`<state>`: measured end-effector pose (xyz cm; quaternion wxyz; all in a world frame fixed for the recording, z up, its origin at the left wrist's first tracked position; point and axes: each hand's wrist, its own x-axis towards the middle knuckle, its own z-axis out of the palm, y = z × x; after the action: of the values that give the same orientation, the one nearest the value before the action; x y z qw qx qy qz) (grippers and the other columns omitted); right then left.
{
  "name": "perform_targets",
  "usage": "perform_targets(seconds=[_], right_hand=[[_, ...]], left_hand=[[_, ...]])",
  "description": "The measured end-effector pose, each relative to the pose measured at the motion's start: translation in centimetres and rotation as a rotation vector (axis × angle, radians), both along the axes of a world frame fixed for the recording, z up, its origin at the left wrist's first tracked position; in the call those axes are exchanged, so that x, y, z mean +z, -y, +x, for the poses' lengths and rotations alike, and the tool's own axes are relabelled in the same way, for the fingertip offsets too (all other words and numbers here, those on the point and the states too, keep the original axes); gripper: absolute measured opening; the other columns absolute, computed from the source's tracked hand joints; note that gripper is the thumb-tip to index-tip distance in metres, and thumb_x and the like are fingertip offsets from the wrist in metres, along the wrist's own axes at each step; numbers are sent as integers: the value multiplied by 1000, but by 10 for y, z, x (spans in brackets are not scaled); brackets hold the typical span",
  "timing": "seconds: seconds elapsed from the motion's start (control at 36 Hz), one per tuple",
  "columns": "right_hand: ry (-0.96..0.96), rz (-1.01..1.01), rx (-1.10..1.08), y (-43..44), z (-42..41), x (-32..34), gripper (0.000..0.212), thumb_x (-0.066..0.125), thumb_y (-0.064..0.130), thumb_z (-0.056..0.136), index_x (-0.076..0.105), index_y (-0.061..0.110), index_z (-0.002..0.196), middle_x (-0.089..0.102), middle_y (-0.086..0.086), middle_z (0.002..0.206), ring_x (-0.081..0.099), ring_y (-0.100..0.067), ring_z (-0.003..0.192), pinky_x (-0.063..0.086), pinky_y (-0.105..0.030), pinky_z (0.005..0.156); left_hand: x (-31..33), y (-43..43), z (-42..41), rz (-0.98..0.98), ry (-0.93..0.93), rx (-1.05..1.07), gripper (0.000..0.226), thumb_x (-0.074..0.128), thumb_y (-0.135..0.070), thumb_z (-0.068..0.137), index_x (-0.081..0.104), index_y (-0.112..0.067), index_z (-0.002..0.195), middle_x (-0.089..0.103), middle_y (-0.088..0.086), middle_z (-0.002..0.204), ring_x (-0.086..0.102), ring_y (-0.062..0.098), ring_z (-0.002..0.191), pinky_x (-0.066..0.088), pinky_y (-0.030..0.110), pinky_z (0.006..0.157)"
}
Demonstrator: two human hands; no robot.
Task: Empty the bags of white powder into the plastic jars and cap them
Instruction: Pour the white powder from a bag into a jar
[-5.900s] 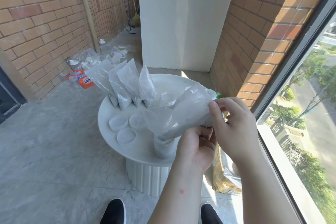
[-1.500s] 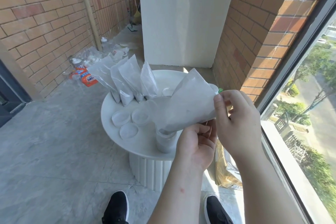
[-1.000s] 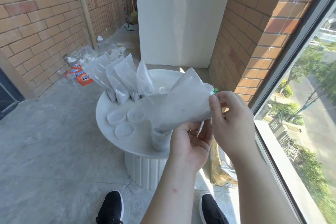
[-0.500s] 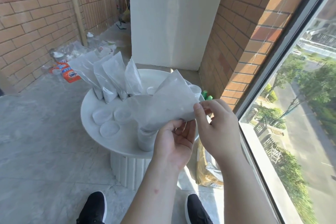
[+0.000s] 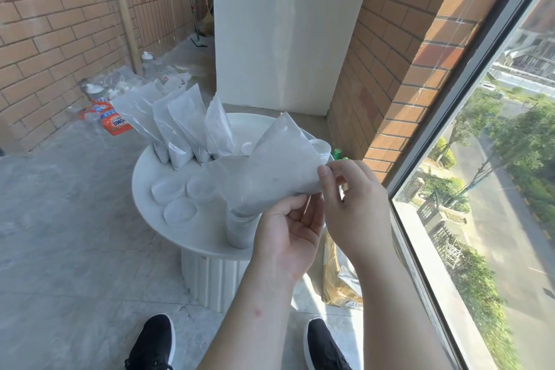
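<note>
Left hand (image 5: pixel 288 237) grips the lower edge of the tilted powder bag (image 5: pixel 270 174). Right hand (image 5: pixel 354 207) pinches its raised corner. The bag mouth feeds an open jar (image 5: pixel 240 228) just left of the left hand, which looks part filled and is uncapped. Beyond lie three loose lids (image 5: pixel 180 212) on the worktop (image 5: pixel 144 204), then four unemptied bags (image 5: pixel 180 126). Judged: most of the task remains.

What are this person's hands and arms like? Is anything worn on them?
The left hand and right hand are bare, with no gloves, rings or watch that I can see. The left forearm and right forearm are bare too, with no sleeves in view. The left one has a small reddish spot.
</note>
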<state>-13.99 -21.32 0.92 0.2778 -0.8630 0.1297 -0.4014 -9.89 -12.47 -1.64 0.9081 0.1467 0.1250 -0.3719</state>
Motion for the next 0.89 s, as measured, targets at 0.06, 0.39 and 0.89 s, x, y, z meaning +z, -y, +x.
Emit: perform_targets(seconds=[0.06,0.39,0.89], right_hand=[[1,-4,-5,0,1,0,14,59,27,100,65,19,90,60,10,87,53,-2,80,45,-27,68],[-15,25,9,-1,1,3,14,64,32,97,66,23,86,60,20,81,58,0,84,44,-17,71],[88,-152,-24,4,5,-4,8,66,14,96,67,13,88,62,3,79,56,-21,69,47,-38,58]], left_hand=[[0,1,0,-5,8,-5,26,64,5,70,72,-2,93,74,10,89,72,21,80,60,27,76],[2,3,1,23,12,-4,36,67,-4,80,69,1,115,75,12,100,74,15,80,60,25,74],[-2,3,3,-13,-67,25,38,71,-1,73,69,-2,111,74,12,99,70,18,88,53,30,96]])
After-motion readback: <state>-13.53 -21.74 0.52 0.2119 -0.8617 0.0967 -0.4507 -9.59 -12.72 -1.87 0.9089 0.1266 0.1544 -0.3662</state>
